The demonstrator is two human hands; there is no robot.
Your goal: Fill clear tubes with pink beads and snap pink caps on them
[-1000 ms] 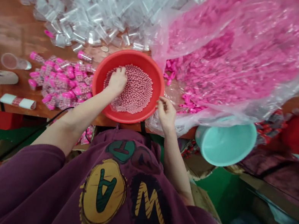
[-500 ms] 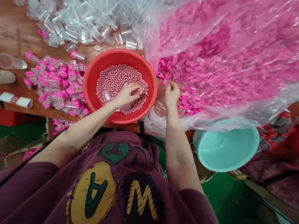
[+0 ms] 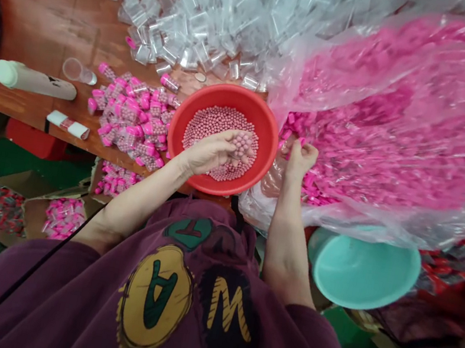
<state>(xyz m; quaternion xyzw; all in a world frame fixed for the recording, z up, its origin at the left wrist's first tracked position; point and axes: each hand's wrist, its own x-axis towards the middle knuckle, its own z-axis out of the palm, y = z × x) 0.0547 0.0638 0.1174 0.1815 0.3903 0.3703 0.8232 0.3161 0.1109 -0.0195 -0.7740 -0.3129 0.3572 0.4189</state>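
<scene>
My left hand (image 3: 214,148) is over the red basin (image 3: 179,134), its fingers closed around a small clear plastic vial of pink beads (image 3: 242,144). Below it, loose pink beads (image 3: 206,121) cover the basin's bottom. To the right of the basin, my right hand (image 3: 302,161) pinches a small bright pink cap (image 3: 302,142) between its fingertips. Beside that hand a large heap of similar pink caps (image 3: 390,148) lies on and under clear plastic sheeting.
Filled, pink-capped vials (image 3: 131,111) are piled left of the basin. Clear vials (image 3: 225,11) spread across the table's back. A turquoise basin (image 3: 368,273) stands at the front right edge. Cardboard boxes (image 3: 33,217) with finished pieces are below left, near a white roll (image 3: 35,80).
My left hand has come up from among the beads with a bead-filled vial. A pink cap now shows in my right fingertips. The view has shifted left.
</scene>
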